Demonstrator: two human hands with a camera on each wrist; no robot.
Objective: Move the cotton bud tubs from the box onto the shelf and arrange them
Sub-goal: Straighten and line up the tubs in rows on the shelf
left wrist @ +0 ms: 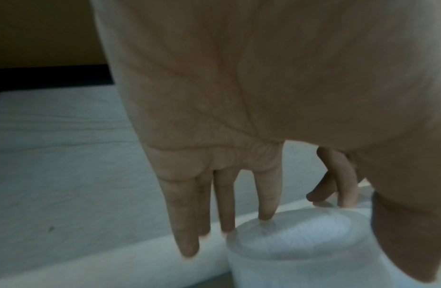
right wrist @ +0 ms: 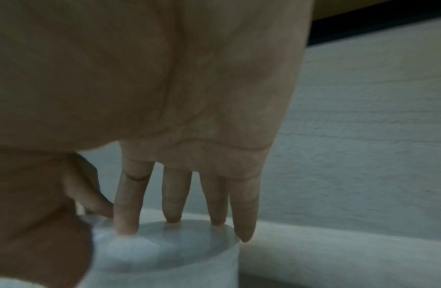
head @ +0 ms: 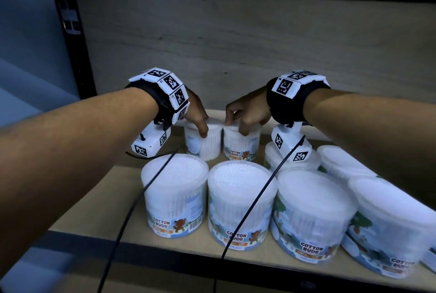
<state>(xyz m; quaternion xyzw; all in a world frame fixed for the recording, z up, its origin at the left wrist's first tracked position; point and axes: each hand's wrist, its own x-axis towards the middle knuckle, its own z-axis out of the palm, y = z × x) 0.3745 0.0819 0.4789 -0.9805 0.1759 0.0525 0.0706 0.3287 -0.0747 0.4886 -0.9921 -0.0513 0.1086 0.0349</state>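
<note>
Two cotton bud tubs stand side by side at the back of the wooden shelf point(head: 94, 198). My left hand point(head: 200, 125) grips the left tub point(head: 203, 149) from above, thumb down its near side and fingers point(left wrist: 266, 204) over the far rim of the tub point(left wrist: 301, 243). My right hand point(head: 238, 125) holds the right tub point(head: 240, 149) the same way. Its fingertips point(right wrist: 125, 214) are on the far edge of the lid of that tub point(right wrist: 170, 249), and its thumb is at the near rim. Both tubs stand upright on the shelf. The box is out of view.
Several more tubs stand nearer me: a front row point(head: 175, 198), point(head: 240, 203), point(head: 311, 210) and others to the right point(head: 342, 163). The back panel point(head: 236, 45) rises just behind the hands. A black upright post point(head: 70, 45) bounds the left. Wrist-camera cables point(head: 141, 193) hang over the front tubs.
</note>
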